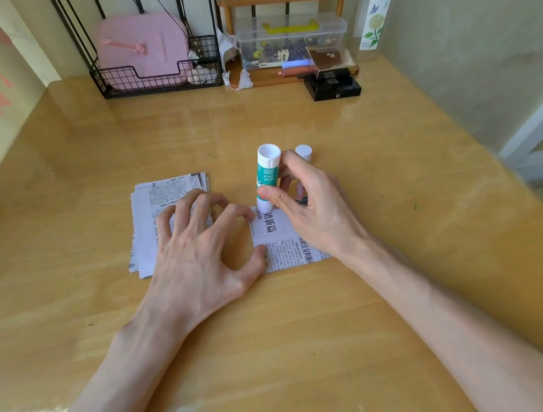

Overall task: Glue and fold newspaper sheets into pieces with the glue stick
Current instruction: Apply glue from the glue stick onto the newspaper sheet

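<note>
Forearms stretched across worktop (281,343). Presses left hand (196,250) down, fingers spread and arched, gripping nothing, fingertips on stack of newspaper pieces (159,200) beneath it and on left edge of newspaper sheet (289,248) between both hands. Pinches glue stick (267,171) upright in right hand (312,214), tip down on sheet's far corner. White cap (304,152) just beyond right hand.
</note>
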`<action>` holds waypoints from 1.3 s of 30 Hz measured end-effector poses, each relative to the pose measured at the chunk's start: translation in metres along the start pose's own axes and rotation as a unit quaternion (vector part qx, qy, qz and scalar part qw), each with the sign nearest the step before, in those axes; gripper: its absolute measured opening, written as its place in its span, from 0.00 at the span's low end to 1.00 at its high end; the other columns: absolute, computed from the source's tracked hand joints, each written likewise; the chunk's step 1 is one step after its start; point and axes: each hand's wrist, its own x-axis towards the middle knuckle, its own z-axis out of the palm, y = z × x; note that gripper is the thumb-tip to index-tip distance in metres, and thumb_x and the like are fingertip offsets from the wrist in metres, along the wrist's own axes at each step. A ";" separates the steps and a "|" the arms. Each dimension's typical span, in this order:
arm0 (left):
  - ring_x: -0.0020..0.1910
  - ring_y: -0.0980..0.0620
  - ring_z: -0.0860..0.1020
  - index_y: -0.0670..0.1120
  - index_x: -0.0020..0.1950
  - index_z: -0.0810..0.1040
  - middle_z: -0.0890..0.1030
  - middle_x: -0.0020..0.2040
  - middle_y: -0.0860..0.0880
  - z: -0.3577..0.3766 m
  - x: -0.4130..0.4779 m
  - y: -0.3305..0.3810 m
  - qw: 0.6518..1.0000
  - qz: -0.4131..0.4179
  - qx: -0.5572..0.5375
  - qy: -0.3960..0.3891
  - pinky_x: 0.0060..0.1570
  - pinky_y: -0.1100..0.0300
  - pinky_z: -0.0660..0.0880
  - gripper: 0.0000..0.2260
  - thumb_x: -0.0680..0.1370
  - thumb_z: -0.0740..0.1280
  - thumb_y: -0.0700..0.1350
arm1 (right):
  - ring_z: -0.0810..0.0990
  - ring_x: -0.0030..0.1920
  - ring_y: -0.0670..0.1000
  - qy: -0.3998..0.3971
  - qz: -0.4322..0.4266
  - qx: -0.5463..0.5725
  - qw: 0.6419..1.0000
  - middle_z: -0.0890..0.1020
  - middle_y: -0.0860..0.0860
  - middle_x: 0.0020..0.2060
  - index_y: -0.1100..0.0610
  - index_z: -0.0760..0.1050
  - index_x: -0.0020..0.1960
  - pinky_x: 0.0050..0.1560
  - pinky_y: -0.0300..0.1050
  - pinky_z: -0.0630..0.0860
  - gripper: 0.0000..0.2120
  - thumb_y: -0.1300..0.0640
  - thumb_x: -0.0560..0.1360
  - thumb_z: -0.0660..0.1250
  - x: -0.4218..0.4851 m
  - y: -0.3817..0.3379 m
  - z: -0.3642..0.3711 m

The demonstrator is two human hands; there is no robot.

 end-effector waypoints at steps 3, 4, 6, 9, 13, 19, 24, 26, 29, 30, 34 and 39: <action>0.72 0.43 0.68 0.58 0.62 0.79 0.74 0.63 0.53 0.000 0.000 0.000 1.000 0.001 0.000 0.002 0.70 0.44 0.61 0.21 0.73 0.65 0.65 | 0.77 0.42 0.46 0.005 0.008 0.003 1.000 0.84 0.50 0.43 0.58 0.75 0.53 0.38 0.33 0.67 0.09 0.54 0.82 0.71 0.000 0.004 -0.002; 0.72 0.43 0.68 0.58 0.62 0.79 0.74 0.63 0.53 0.000 0.000 0.000 1.000 0.001 0.001 0.002 0.70 0.44 0.61 0.21 0.73 0.65 0.65 | 0.77 0.42 0.46 0.007 0.010 0.005 1.000 0.84 0.50 0.44 0.57 0.74 0.53 0.38 0.34 0.68 0.08 0.54 0.82 0.71 -0.001 0.005 -0.003; 0.72 0.43 0.69 0.58 0.62 0.79 0.74 0.63 0.53 0.000 0.000 0.000 1.000 0.001 0.002 0.001 0.70 0.44 0.61 0.20 0.73 0.65 0.65 | 0.77 0.42 0.46 0.008 0.012 0.012 1.000 0.83 0.50 0.44 0.55 0.73 0.52 0.37 0.35 0.68 0.07 0.54 0.82 0.71 -0.001 0.006 -0.006; 0.72 0.43 0.69 0.59 0.62 0.79 0.74 0.63 0.53 0.000 0.000 0.000 1.000 0.001 0.000 0.000 0.71 0.43 0.62 0.20 0.74 0.65 0.65 | 0.76 0.42 0.45 0.010 0.009 0.013 1.000 0.83 0.50 0.44 0.53 0.72 0.51 0.38 0.34 0.69 0.07 0.55 0.82 0.71 -0.002 0.006 -0.010; 0.72 0.44 0.68 0.58 0.62 0.79 0.74 0.63 0.54 0.000 -0.001 0.000 1.000 0.001 0.000 0.001 0.71 0.43 0.62 0.20 0.74 0.65 0.65 | 0.76 0.42 0.45 0.007 0.014 0.001 1.000 0.82 0.50 0.45 0.59 0.75 0.53 0.38 0.33 0.69 0.08 0.55 0.82 0.71 -0.004 0.010 -0.013; 0.72 0.44 0.68 0.59 0.62 0.79 0.73 0.62 0.54 0.000 0.000 0.000 1.000 0.000 0.000 -0.004 0.71 0.45 0.61 0.21 0.74 0.64 0.66 | 0.77 0.41 0.45 0.030 0.008 0.032 0.999 0.84 0.51 0.45 0.59 0.76 0.55 0.37 0.37 0.70 0.07 0.56 0.83 0.71 -0.003 0.002 -0.014; 0.72 0.44 0.68 0.59 0.63 0.78 0.73 0.62 0.54 0.000 0.000 -0.001 1.000 0.000 0.000 -0.008 0.71 0.44 0.61 0.21 0.74 0.64 0.66 | 0.81 0.45 0.46 0.064 -0.003 0.067 0.996 0.85 0.51 0.46 0.60 0.76 0.55 0.43 0.32 0.71 0.07 0.56 0.83 0.70 0.001 -0.009 -0.007; 0.72 0.44 0.68 0.59 0.63 0.78 0.73 0.62 0.54 0.000 0.000 -0.001 1.000 0.000 -0.001 -0.008 0.71 0.44 0.61 0.21 0.74 0.64 0.66 | 0.82 0.46 0.46 0.091 -0.007 0.071 0.993 0.85 0.49 0.47 0.60 0.76 0.56 0.42 0.33 0.72 0.07 0.57 0.83 0.70 0.003 -0.011 -0.010; 0.72 0.45 0.68 0.59 0.63 0.78 0.73 0.62 0.54 0.000 -0.001 -0.001 1.000 0.001 -0.001 -0.006 0.71 0.44 0.61 0.20 0.74 0.65 0.66 | 0.83 0.50 0.46 0.153 -0.009 0.069 0.986 0.85 0.47 0.49 0.60 0.76 0.60 0.49 0.39 0.76 0.08 0.56 0.84 0.68 0.007 -0.007 -0.023; 0.72 0.45 0.68 0.59 0.62 0.78 0.73 0.62 0.54 0.000 -0.001 0.000 1.000 0.001 -0.001 -0.006 0.72 0.44 0.61 0.20 0.74 0.65 0.66 | 0.84 0.50 0.47 0.167 -0.001 0.077 0.983 0.85 0.47 0.49 0.59 0.76 0.61 0.51 0.39 0.76 0.08 0.56 0.84 0.68 0.009 -0.004 -0.027; 0.71 0.45 0.68 0.59 0.62 0.78 0.73 0.62 0.54 0.000 -0.001 0.000 1.000 0.001 -0.003 -0.005 0.71 0.43 0.62 0.20 0.74 0.65 0.65 | 0.84 0.53 0.51 0.112 0.011 0.095 0.989 0.85 0.48 0.52 0.60 0.77 0.63 0.53 0.43 0.78 0.09 0.58 0.84 0.68 0.007 0.002 -0.024; 0.71 0.44 0.69 0.58 0.63 0.79 0.74 0.62 0.53 0.000 0.000 0.000 1.000 -0.001 -0.002 -0.003 0.71 0.43 0.62 0.21 0.74 0.65 0.65 | 0.83 0.47 0.48 0.012 -0.002 0.071 0.997 0.86 0.51 0.48 0.59 0.74 0.64 0.49 0.40 0.78 0.11 0.58 0.84 0.69 0.003 -0.003 -0.003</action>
